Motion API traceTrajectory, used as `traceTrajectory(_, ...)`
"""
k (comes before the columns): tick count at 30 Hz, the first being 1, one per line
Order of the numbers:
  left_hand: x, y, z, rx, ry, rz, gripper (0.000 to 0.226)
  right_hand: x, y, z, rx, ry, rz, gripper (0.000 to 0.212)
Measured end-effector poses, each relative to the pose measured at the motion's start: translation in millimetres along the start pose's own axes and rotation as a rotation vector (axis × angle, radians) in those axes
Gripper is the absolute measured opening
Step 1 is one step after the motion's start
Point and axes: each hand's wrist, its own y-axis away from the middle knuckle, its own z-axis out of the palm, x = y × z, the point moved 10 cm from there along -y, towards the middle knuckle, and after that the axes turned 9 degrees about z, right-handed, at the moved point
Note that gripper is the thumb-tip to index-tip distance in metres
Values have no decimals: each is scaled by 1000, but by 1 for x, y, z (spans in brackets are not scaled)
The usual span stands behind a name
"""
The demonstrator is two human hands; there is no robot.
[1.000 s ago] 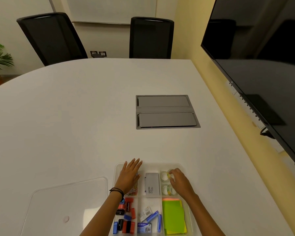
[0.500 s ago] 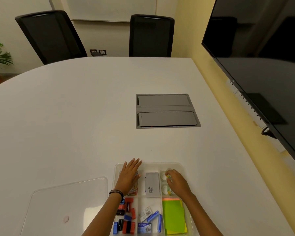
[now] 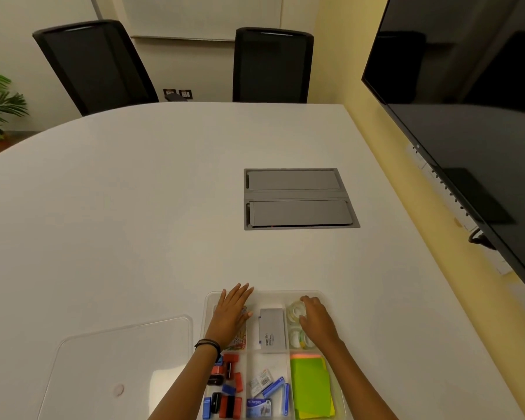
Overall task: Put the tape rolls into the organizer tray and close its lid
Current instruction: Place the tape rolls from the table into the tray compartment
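Left hand (image 3: 231, 316): flat, palm down, fingers (image 3: 240, 294) extended and only slightly spread, pointing far. Resting over far-left compartment of organizer tray (image 3: 334, 310), on coloured paper clips (image 3: 237, 342); fingertips reaching far rim. Nothing gripped. Dark band (image 3: 208, 345) on wrist.

Right hand (image 3: 317, 321): over far-right compartment, fingers (image 3: 308, 300) loosely curled, narrow gap, draped across a clear tape roll (image 3: 294, 310). Touching roll's right side and top; firm pinch or mere contact — cannot tell.

That tape roll lying flat, hole facing up, at far end of far-right compartment. Second clear tape roll (image 3: 299, 339) just near of it in same compartment, partly under the wrist; also seemingly flat, greenish tint at its core.

Organizer tray: clear plastic, at near edge of white table (image 3: 134, 222), long axis running near to far. Grey box (image 3: 272, 333) in middle far compartment, long axis near-far. Green sticky-note pad (image 3: 311, 386) near right. Red, blue and black binder clips (image 3: 226, 386) near left. Small staple boxes (image 3: 267, 392) near middle.

Lid (image 3: 119, 365): clear, flat on table, left of tray, apart from it. Tray open.

Grey cable hatch (image 3: 297, 198) set in table, well far of tray.
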Motion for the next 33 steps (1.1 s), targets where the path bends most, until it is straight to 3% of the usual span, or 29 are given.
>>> traceTrajectory(3, 0, 0, 0, 0, 10, 4, 55, -3, -1, 12, -70, 34, 18, 54)
traceTrajectory(8, 0, -1, 0, 1, 23, 6, 55, -11, -3, 17, -26, 83, 5, 53)
traceTrajectory(14, 0, 0, -1, 5, 33, 2, 55, -22, -4, 26, 17, 183, 39, 37)
traceTrajectory(19, 0, 0, -1, -2, 33, -2, 55, -21, -3, 27, 75, 118, 67, 24)
traceTrajectory(26, -2, -1, 1, -9, 23, 2, 56, -11, -4, 17, 117, 149, 87, 37)
traceTrajectory(33, -1, 0, 1, -13, 27, 3, 56, -13, -2, 15, 110, 183, 117, 37)
